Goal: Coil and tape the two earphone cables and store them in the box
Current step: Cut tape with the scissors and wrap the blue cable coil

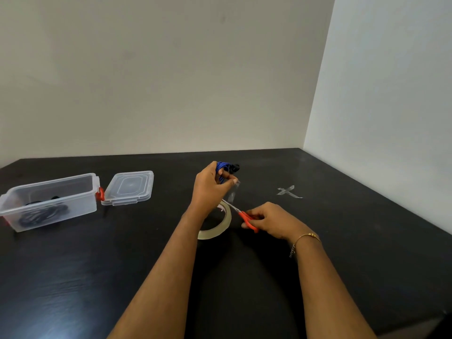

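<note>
My left hand (210, 185) grips a coiled blue earphone cable (223, 167) above the table, with a strip of clear tape (232, 193) hanging from it toward the tape roll (220, 227) lying below. My right hand (271, 220) holds red-handled scissors (245, 216), whose blades point up-left at the tape strip just above the roll. A clear plastic box (52, 200) with red latches stands open at the left. A coiled black earphone cable (41, 215) lies inside it.
The box's clear lid (128, 187) lies flat just right of the box. Scraps of tape (288, 191) stick to the black table at the right. White walls close off the back and the right side.
</note>
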`<state>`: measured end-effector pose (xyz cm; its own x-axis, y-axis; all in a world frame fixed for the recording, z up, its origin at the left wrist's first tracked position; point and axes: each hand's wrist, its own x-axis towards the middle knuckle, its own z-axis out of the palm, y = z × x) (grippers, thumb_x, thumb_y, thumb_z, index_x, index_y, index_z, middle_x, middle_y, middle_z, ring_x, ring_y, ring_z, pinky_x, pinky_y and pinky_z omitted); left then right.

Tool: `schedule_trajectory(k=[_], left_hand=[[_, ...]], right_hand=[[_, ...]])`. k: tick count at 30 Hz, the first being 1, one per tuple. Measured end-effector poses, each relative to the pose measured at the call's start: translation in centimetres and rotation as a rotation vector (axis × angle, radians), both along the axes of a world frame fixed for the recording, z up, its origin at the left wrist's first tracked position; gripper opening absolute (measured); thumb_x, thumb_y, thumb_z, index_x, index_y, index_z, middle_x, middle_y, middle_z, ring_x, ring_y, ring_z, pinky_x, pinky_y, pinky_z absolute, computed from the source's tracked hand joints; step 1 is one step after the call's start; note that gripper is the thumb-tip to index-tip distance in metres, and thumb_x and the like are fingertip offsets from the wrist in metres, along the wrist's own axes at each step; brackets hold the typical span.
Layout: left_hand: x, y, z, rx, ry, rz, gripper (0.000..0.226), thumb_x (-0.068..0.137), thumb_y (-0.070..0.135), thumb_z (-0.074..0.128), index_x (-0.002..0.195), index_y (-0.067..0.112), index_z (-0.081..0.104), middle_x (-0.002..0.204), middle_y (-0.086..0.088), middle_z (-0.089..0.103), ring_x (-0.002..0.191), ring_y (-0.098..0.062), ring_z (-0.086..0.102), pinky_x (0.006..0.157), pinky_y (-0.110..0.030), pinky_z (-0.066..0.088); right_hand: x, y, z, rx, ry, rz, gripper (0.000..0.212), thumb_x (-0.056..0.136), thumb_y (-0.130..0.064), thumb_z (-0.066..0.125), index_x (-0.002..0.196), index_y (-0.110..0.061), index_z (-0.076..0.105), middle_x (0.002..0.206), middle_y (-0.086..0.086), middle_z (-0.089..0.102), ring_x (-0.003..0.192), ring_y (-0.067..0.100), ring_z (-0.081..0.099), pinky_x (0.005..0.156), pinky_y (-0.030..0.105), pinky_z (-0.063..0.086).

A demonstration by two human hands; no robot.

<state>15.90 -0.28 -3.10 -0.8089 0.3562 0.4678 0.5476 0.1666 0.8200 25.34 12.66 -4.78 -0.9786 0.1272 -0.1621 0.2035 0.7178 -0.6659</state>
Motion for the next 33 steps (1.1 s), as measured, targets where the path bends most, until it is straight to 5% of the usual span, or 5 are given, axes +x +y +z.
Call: schedule_trajectory(k=[6, 10, 16, 27, 33], left_hand=[[0.1, -0.3, 0.1, 0.056, 0.023, 0.061, 0.018, 0.082, 0.007, 0.065, 0.091, 0.014, 0.051, 0.078, 0.012, 0.055, 0.07, -0.002, 0.054, 0.063, -0.009, 0.046], [0.0, -0.3, 0.1, 0.076, 0.017, 0.105, 0.021, 0.082, 0.007, 0.064, 0.1, 0.009, 0.053, 0.092, 0.002, 0.056, 0.083, -0.008, 0.055, 0.071, -0.014, 0.044], [0.0, 0.0, -0.2, 0.048, 0.023, 0.106, 0.018, 0.082, 0.01, 0.065, 0.09, 0.015, 0.05, 0.085, 0.004, 0.055, 0.074, -0.006, 0.052, 0.065, -0.012, 0.043], [0.2, 0.2, -0.6, 0.028, 0.04, 0.084, 0.027, 0.081, 0.011, 0.066, 0.075, 0.026, 0.045, 0.074, 0.009, 0.052, 0.067, -0.008, 0.05, 0.064, -0.016, 0.045], [0.6, 0.5, -0.4, 0.033, 0.037, 0.07, 0.023, 0.081, 0.012, 0.067, 0.079, 0.023, 0.047, 0.074, 0.009, 0.052, 0.069, -0.009, 0.052, 0.065, -0.017, 0.046]], right_hand=[[0.0, 0.3, 0.0, 0.019, 0.074, -0.083, 0.018, 0.088, -0.028, 0.06, 0.099, -0.014, 0.061, 0.071, -0.005, 0.057, 0.064, 0.003, 0.052, 0.057, 0.016, 0.037], [0.1, 1.4, -0.6, 0.162, 0.193, -0.348, 0.022, 0.085, -0.024, 0.062, 0.095, -0.016, 0.045, 0.09, 0.004, 0.062, 0.083, 0.017, 0.061, 0.069, 0.026, 0.045], [0.3, 2.0, -0.3, 0.408, 0.211, -0.607, 0.02, 0.087, -0.01, 0.057, 0.103, -0.004, 0.067, 0.112, 0.016, 0.061, 0.102, 0.03, 0.059, 0.085, 0.033, 0.047], [-1.6, -3.9, -0.5, 0.0, 0.213, -0.286, 0.054, 0.08, -0.041, 0.066, 0.119, -0.011, 0.045, 0.111, 0.006, 0.054, 0.099, 0.019, 0.056, 0.076, 0.026, 0.045], [-2.0, -3.7, -0.8, 0.028, 0.233, -0.295, 0.038, 0.082, -0.036, 0.065, 0.107, -0.013, 0.049, 0.108, 0.007, 0.058, 0.089, 0.016, 0.053, 0.076, 0.028, 0.046]])
